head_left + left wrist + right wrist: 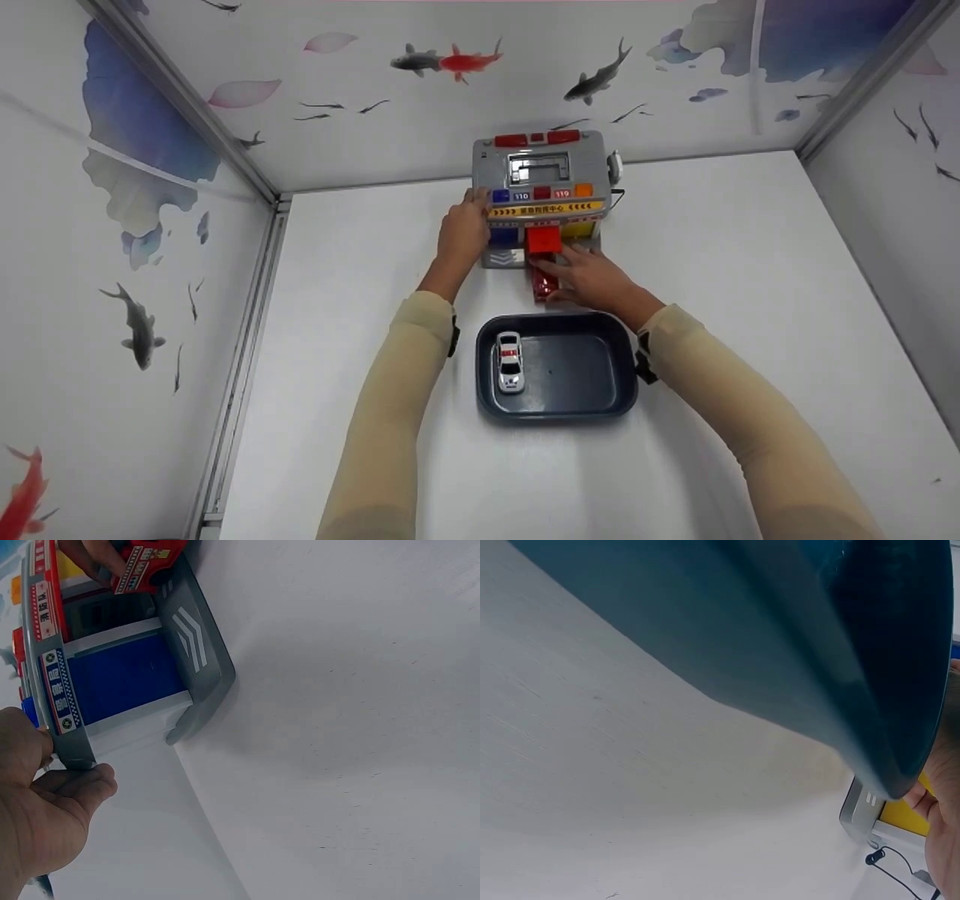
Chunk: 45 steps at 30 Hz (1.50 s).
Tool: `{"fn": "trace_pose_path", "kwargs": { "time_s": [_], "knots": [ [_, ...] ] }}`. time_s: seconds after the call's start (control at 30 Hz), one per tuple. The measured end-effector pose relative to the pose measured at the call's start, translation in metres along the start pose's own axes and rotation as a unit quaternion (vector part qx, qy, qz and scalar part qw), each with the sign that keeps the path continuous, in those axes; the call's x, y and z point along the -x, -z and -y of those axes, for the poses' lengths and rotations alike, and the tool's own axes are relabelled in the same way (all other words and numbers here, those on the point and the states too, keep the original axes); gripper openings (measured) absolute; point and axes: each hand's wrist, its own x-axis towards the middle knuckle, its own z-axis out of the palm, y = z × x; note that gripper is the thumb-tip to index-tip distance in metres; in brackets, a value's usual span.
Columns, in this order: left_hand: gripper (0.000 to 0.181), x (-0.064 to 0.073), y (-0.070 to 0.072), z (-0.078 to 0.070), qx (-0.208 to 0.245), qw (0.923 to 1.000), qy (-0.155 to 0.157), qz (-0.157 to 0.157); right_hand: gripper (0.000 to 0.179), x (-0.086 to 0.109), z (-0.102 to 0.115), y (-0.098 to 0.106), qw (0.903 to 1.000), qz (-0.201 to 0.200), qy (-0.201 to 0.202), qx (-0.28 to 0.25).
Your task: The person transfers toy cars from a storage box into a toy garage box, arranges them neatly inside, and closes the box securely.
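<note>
A grey toy garage (491,169) with red and blue lights on its roof stands near the back wall. My left hand (463,232) grips the left edge of its roof, thumb and fingers on either side in the left wrist view. The red middle door (544,239) is raised. In that doorway is a red toy fire truck (142,568), its rear part sticking out toward me. My right hand (596,277) holds the truck from the right side, fingers along it. The garage's blue door (127,679) is down.
A dark blue-grey tray (555,416) sits in front of the garage, close under my right wrist. A white toy police car (511,367) lies in its left part. A dark cord (900,877) hangs at the garage's right side. Printed walls enclose the white table (337,300).
</note>
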Motion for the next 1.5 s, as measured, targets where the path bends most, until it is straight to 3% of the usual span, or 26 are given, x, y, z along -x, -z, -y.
{"fn": "trace_pose_path", "kwargs": {
  "time_s": [0.5, 1.0, 1.1, 1.3, 1.5],
  "knots": [
    [0.044, 0.0019, 0.0000, 0.0006, 0.010, 0.9998, -0.009, -0.012, 0.069, 0.0027, 0.0035, -0.0027, 0.9981, -0.042, 0.021, 0.038],
    [0.046, 0.0008, 0.0003, -0.0005, 0.012, 0.9999, 0.008, -0.001, 0.058, 0.0040, 0.0036, -0.0034, 0.9934, -0.091, 0.055, 0.043],
    [0.047, 0.0003, -0.0001, -0.0001, 0.012, 0.9999, 0.010, 0.001, 0.059, 0.0035, 0.0041, -0.0029, 0.9944, -0.084, 0.048, 0.041],
    [0.046, 0.0002, -0.0008, 0.0009, 0.011, 0.9999, 0.001, -0.003, 0.057, 0.0007, 0.0026, -0.0037, 0.9983, -0.034, 0.025, 0.039],
    [0.047, 0.0010, -0.0011, 0.0014, 0.011, 0.9999, -0.004, -0.006, 0.055, -0.0013, -0.0012, -0.0048, 0.9980, -0.016, 0.031, 0.053]
  ]
}}
